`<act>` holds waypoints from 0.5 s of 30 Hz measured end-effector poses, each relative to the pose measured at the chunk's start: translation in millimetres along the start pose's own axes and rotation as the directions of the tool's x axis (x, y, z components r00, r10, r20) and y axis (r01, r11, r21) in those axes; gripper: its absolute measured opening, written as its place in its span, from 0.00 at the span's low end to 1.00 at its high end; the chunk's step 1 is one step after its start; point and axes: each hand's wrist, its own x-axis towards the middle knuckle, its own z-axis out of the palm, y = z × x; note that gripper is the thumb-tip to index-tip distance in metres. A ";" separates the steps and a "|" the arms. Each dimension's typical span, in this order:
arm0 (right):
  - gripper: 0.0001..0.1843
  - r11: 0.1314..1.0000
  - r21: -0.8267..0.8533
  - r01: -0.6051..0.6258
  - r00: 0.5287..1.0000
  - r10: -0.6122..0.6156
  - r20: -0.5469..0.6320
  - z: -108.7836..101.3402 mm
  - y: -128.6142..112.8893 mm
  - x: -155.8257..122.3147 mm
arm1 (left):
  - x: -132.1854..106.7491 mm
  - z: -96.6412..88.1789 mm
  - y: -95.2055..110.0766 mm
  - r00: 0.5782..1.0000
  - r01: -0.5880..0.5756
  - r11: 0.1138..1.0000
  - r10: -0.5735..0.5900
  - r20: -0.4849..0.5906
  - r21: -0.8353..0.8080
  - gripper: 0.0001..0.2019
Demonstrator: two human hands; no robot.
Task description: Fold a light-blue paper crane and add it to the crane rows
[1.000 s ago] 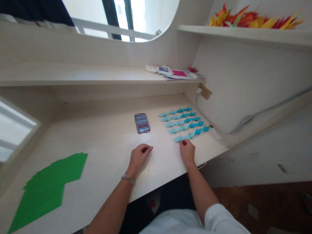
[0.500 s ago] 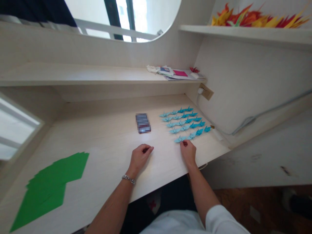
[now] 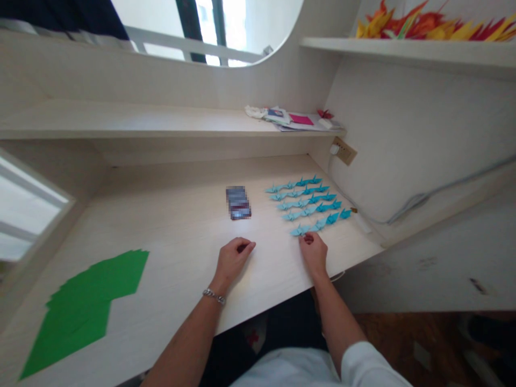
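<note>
Several folded paper cranes [image 3: 309, 200] stand in rows on the right of the desk, running from pale blue on the left to deeper blue on the right. At the front row's left end, my right hand [image 3: 314, 252] has its thumb and finger closed at the near side of a pale blue paper crane [image 3: 299, 230]. The fingertips are partly hidden, but they appear to pinch its lower edge. My left hand [image 3: 234, 259] rests on the bare desk left of the cranes, fingers curled and thumb against the index finger, with nothing seen in it.
A pixelated phone-like object [image 3: 238, 202] lies beyond my left hand. Overlapping green paper sheets [image 3: 86, 301] spread at the left. A white cable [image 3: 415, 201] runs along the right wall from an outlet [image 3: 344, 151]. Papers [image 3: 300, 119] lie on the low shelf [image 3: 141, 121]; red-yellow folded paper [image 3: 435, 24] is above.
The view has shifted slightly. Both hands stay in nearly the same places, and the crane rows look unchanged.
</note>
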 end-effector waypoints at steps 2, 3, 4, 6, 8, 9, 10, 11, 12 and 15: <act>0.15 1.000 0.011 -0.005 1.000 0.005 -0.006 -1.4 0.8 -2.3 | 0.0 -0.7 0.9 1.000 0.005 1.000 -0.005 0.000 -0.004 0.14; 0.15 1.000 0.011 -0.006 1.000 0.006 -0.008 -2.4 1.2 -3.7 | -0.1 -1.0 1.2 1.000 0.011 1.000 -0.011 0.001 -0.005 0.14; 0.15 1.000 0.008 -0.005 1.000 0.005 -0.007 -3.6 1.3 -5.5 | -0.1 -1.3 1.4 1.000 0.015 1.000 -0.015 0.003 -0.006 0.14; 0.15 1.000 -0.010 0.003 1.000 -0.003 0.005 -6.5 0.8 -10.0 | -0.3 -1.7 1.6 1.000 0.018 1.000 -0.018 0.003 -0.010 0.14; 0.15 0.998 -0.038 0.043 0.998 -0.042 0.040 -9.7 -1.6 -16.2 | -0.3 -1.9 2.0 1.000 0.020 1.000 -0.020 -0.003 -0.018 0.14; 0.15 0.996 -0.051 0.079 0.995 -0.076 0.064 -11.0 -3.5 -20.0 | -0.2 -2.1 2.5 1.000 0.024 1.000 -0.024 -0.004 -0.021 0.14; 0.15 0.991 -0.057 0.121 0.989 -0.116 0.094 -12.0 -6.0 -24.3 | -0.3 -2.5 3.2 1.000 0.030 0.999 -0.030 -0.004 -0.021 0.14; 0.16 0.985 -0.063 0.160 0.979 -0.150 0.135 -12.3 -8.9 -28.9 | -0.4 -3.0 4.1 0.999 0.038 0.999 -0.038 -0.001 -0.018 0.14; 0.17 0.978 -0.073 0.193 0.968 -0.178 0.176 -12.0 -12.3 -33.9 | -1.0 -3.9 5.2 0.999 0.046 0.999 -0.046 0.005 -0.011 0.13; 0.18 0.949 -0.087 0.303 0.913 -0.263 0.310 -6.7 -24.4 -49.8 | -7.7 -9.3 7.2 0.997 0.065 0.998 -0.066 0.031 0.024 0.13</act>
